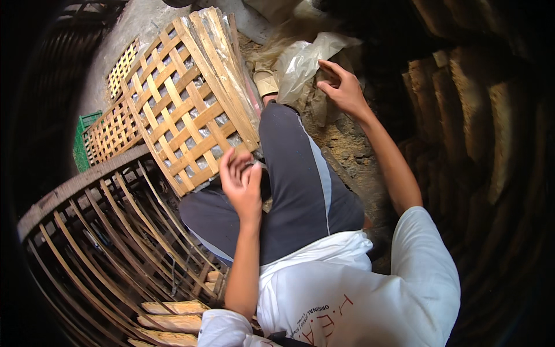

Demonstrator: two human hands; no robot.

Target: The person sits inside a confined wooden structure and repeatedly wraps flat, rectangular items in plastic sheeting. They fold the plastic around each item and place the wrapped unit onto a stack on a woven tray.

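A stack of woven bamboo lattice trays [186, 107] leans in front of me on the left, with clear plastic showing through the gaps. My left hand [239, 186] is at the front tray's lower right corner, a little blurred, its fingers loosely bent and the thumb apart. Whether it touches the tray I cannot tell. Further off to the right, my right hand [346, 92] is beside a crumpled clear plastic sheet [300, 66]. Its thumb and forefinger stand apart, the forefinger's tip against or just in front of the sheet.
A slatted bamboo crate [87, 199] stands at my left, pale wooden pieces [173, 321] near its lower end. Beyond it are more lattice trays [113, 130] and a green plastic crate [81, 141]. Rough light slabs [462, 104] stand in shadow at right. Crumbly brown matter [350, 147] covers the ground.
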